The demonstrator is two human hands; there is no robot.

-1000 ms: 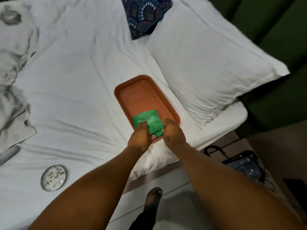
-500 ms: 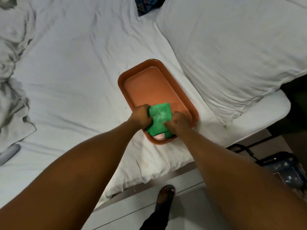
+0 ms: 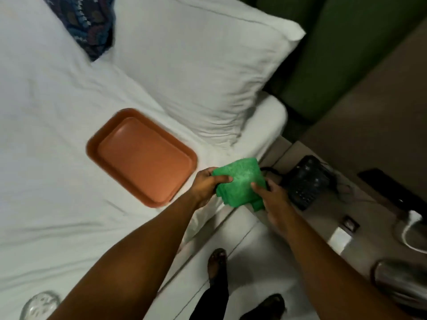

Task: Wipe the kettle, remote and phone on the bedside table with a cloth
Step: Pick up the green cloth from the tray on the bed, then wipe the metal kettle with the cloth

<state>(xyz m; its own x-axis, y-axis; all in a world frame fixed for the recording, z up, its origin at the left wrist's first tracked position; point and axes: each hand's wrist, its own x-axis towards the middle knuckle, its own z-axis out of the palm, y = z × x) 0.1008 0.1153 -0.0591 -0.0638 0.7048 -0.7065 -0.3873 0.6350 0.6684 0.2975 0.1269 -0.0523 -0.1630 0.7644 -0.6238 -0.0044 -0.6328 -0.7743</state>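
Note:
A folded green cloth [image 3: 241,181] is held in the air between both hands, just past the bed's edge. My left hand [image 3: 209,184] grips its left side and my right hand [image 3: 273,197] holds its right side. To the right, a black desk phone [image 3: 305,181] lies on the bedside table [image 3: 374,139]. A black remote [image 3: 392,190] lies farther right on the same table. A shiny metal kettle [image 3: 399,285] shows at the lower right edge, blurred. The orange tray [image 3: 141,155] sits bare on the white bed.
A white pillow [image 3: 203,65] lies behind the tray, with a patterned dark cushion [image 3: 92,21] at the top. A glass ashtray [image 3: 39,306] rests on the sheet at lower left. My sandalled feet [image 3: 217,262] stand on the pale floor. A white cup-like object [image 3: 413,229] sits at the right edge.
Both hands lifted the green cloth off the orange tray and carried it right, toward the bedside table. The view swung right, bringing the phone, remote and kettle into sight.

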